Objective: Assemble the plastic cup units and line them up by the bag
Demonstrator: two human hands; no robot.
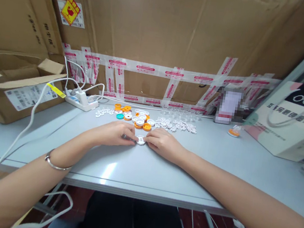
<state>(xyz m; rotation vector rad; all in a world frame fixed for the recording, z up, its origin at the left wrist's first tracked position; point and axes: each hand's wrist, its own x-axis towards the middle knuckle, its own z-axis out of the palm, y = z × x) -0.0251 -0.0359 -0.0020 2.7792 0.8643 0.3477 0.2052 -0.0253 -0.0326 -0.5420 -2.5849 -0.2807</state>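
Head view: left grip (135, 138), right grip (148, 139) nearly closed, fingertips touching 1 white disc (140, 140).

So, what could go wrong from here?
The white disc sits between the fingertips of the left hand and right hand; uneven pressure might make it slip. The orange ring just beyond could get knocked. Also, the white cable drapes over the table's front edge near the left forearm, so it might snag.
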